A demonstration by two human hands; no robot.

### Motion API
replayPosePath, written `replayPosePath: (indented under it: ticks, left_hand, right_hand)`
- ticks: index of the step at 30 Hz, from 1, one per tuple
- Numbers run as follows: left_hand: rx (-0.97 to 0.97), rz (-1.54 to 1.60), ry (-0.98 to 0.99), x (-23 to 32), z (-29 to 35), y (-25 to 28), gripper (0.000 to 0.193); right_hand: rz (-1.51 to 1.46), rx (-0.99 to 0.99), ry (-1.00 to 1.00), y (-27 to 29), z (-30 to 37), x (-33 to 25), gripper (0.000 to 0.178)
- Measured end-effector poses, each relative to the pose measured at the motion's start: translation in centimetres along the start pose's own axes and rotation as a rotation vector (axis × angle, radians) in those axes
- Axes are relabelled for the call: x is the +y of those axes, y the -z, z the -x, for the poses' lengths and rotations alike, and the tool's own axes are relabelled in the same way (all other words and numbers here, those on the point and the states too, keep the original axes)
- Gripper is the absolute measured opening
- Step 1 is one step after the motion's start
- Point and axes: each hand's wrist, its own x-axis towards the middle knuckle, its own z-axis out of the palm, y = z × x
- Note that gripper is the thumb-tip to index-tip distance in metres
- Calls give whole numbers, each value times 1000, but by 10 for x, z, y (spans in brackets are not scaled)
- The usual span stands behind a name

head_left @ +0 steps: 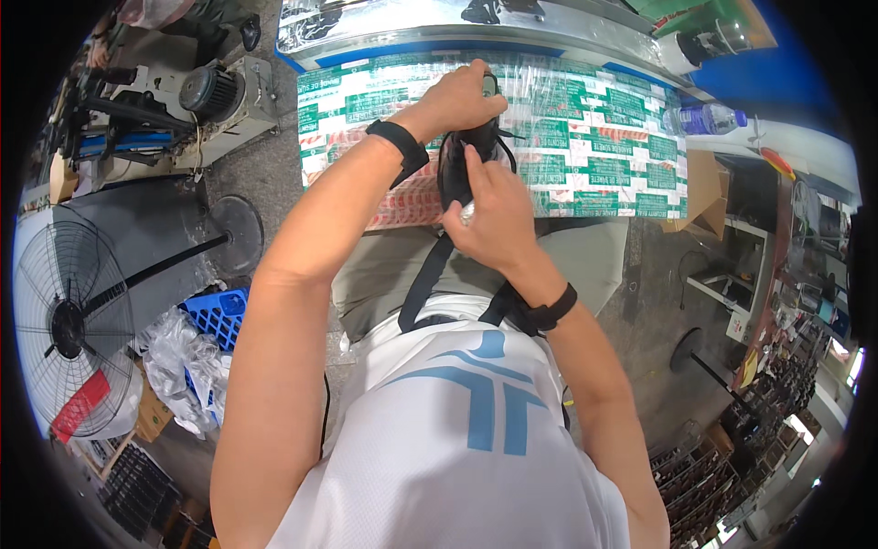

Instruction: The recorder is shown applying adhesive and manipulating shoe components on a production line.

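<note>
A black lace-up shoe (pixel 455 174) is between my hands, over a work surface (pixel 631 156) wrapped in green, white and red printed tape. My left hand (pixel 465 99) is closed around its far end, beside the shoe's opening. Loose black laces (pixel 508 151) stick out to the side. My right hand (pixel 498 209) holds the near part, its index finger pressed along the top of the shoe. Under the right thumb shows a small whitish patch (pixel 467 212); whether it belongs to the shoe I cannot tell. Both wrists wear black bands.
Behind the surface runs a metal conveyor (pixel 439 38) carrying dark shoes. A plastic bottle (pixel 712 120) lies at its right end, near a cardboard box (pixel 702 197). To the left are a fallen-looking floor fan (pixel 69 329), a blue crate (pixel 219 316) with plastic bags, and a motor (pixel 212 91).
</note>
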Motion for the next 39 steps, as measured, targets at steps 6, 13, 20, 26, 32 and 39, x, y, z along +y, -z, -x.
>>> replayPosePath:
  ticks: [6,13,20,26,32,39]
  left_hand:
    - [-8,-75,11,3,1,2,78]
    - [46,-100,-11,15,3,4,72]
    - [63,-105,7,2,6,-2,71]
    - [32,-46,16,3,8,-3,72]
    - [55,-53,6,5,5,-10,73]
    - [20,-40,-35,-6,-2,1,72]
  right_hand:
    - [-214,-120,-45,29,34,-7,80]
    - [-258,-77,-10,18,22,-1,76]
    - [-240,-90,58,15,42,-3,82]
    - [-320,-39,-112,35,46,20,79]
    - [-270,12,-140,23,25,38,79]
    - [-138,-45,-71,33,56,10,85]
